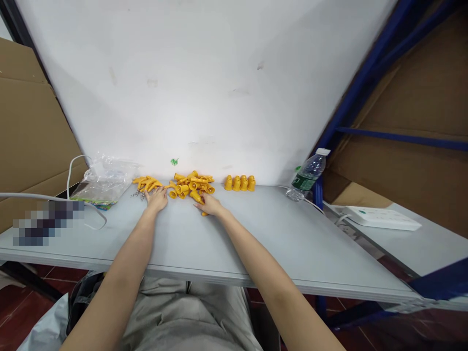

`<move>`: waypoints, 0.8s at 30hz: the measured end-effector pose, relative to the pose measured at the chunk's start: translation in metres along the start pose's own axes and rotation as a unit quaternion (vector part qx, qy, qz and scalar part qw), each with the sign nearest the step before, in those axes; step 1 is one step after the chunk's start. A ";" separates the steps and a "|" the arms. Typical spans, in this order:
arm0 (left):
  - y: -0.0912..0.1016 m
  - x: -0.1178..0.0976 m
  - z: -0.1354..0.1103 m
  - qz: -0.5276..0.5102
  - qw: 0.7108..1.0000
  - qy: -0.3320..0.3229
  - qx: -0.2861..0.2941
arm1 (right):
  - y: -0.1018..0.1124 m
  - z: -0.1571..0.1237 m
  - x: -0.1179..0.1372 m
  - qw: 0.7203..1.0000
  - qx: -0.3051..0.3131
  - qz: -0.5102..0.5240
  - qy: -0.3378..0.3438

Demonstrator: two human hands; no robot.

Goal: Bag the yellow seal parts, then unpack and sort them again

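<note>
A heap of yellow plastic cup-shaped pieces (193, 185) lies at the back of the table, with longer slim pieces mixed in. My right hand (212, 204) is at the heap's front edge, its fingers closed around a yellow cup-shaped piece (197, 196). Another bit of yellow shows just below those fingers. To the left, my left hand (157, 199) rests with fingers stretched out beside a small pile of yellow curved pieces (146, 184) and some metal chains (138, 195). Several yellow cups (240, 183) stand upright in a row right of the heap.
A clear plastic bag (109, 178) and a white cable (69, 175) lie at the left. At the right, a water bottle (309, 173) leans by the blue frame (340, 117), near a white power strip (382, 217). A white panel (204, 97) closes the table's back.
</note>
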State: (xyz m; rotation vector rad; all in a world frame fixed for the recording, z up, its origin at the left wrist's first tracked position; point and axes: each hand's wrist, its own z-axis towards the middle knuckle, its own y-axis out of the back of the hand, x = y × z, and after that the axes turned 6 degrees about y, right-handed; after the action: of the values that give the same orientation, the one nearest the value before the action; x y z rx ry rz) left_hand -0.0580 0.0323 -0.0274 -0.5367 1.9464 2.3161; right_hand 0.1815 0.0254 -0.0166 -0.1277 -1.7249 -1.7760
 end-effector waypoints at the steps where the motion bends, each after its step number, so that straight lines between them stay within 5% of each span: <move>1: 0.000 -0.001 0.000 0.009 1.000 0.005 0.008 | -0.001 -0.001 0.001 1.000 -0.003 -0.015 -0.001; 15: 0.002 -0.008 -0.006 0.047 0.996 0.069 0.003 | 0.021 -0.018 0.008 0.976 -0.161 -0.092 0.119; 21: 0.017 -0.019 -0.016 -0.048 0.982 0.033 -0.180 | 0.021 -0.015 0.006 0.946 -0.291 0.055 0.134; 24: 0.026 -0.033 -0.026 -0.101 0.963 -0.053 -0.245 | 0.020 -0.014 0.008 0.915 -0.333 0.171 0.152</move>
State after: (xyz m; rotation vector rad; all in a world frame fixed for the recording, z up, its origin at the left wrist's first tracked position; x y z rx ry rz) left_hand -0.0280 0.0078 0.0040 -0.5923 1.1976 2.6189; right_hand 0.1905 0.0112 0.0027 -0.3935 -0.7721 -1.9146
